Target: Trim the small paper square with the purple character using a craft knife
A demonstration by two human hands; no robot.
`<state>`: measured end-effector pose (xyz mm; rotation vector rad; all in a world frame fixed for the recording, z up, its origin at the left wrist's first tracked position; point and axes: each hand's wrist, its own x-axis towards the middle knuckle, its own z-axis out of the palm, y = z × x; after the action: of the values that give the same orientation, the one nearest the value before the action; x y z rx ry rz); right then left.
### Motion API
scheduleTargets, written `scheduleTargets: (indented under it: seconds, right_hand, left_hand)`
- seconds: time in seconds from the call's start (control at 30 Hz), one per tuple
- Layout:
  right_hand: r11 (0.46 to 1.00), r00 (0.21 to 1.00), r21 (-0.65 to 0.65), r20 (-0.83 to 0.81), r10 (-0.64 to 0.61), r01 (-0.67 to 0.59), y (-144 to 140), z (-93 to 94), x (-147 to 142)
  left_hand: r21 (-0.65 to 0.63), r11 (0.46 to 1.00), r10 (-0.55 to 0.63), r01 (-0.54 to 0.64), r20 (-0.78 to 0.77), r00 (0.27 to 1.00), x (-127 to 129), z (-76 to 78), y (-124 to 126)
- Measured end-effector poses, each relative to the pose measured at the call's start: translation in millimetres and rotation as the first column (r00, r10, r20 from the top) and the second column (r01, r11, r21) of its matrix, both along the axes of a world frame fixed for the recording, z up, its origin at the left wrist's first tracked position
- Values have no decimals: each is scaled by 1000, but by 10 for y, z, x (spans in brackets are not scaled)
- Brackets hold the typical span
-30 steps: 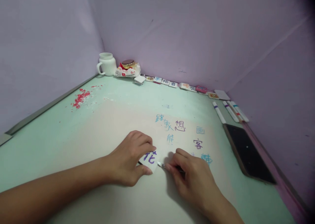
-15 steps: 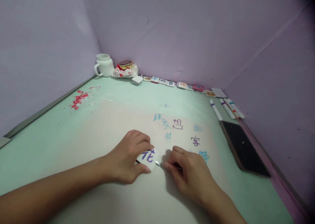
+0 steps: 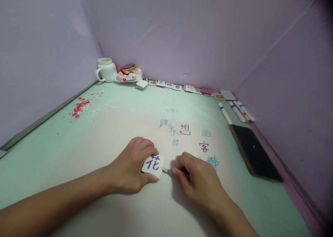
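Note:
My left hand pinches a small white tile between thumb and fingers, by its top and bottom edges. A purple Chinese character covers the tile's face, and its left edge is hidden in my palm. In my right hand is a small craft knife, its pointed metal blade aimed left at the tile's right edge. The tip touches or nearly touches that edge. Most of the knife's handle is covered by my fingers. Both hands are low over a pale work surface.
Purple and blue characters are written on the surface beyond my hands. To the right lie a black phone and several markers. Lettered tiles, a white mug and a wrapped jar line the back. Red crumbs lie left.
The view has shifted slightly. The tile has turned a little in my left hand, showing more of its character, and the knife tip lies higher along its right edge.

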<state>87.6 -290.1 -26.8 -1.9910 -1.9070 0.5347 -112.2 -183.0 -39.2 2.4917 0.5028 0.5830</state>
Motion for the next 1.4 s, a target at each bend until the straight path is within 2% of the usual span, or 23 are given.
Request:
scheduleTargets:
  seconds: [0.3, 0.67, 1.03, 1.27, 1.4]
  right_hand:
    - [996, 999, 72, 6, -52, 51, -22, -38, -37]
    - [999, 998, -38, 54, 31, -29, 21, 40, -2]
    - [996, 996, -29, -26, 85, -86, 40, 93, 14]
    - [1000, 993, -15, -116, 0, -2, 35, 55, 72]
    - [999, 995, 34, -95, -33, 37, 13, 30, 64]
  left_hand:
    - [44, 998, -50, 51, -38, 998, -7, 128, -17]
    - [61, 994, -90, 91, -13, 996, -44, 44, 22]
    - [45, 995, -86, 88, -44, 995, -40, 73, 31]
    - [36, 994, -105, 107, -49, 993, -31, 78, 43]
    - [32, 994, -103, 105, -46, 994, -31, 75, 44]
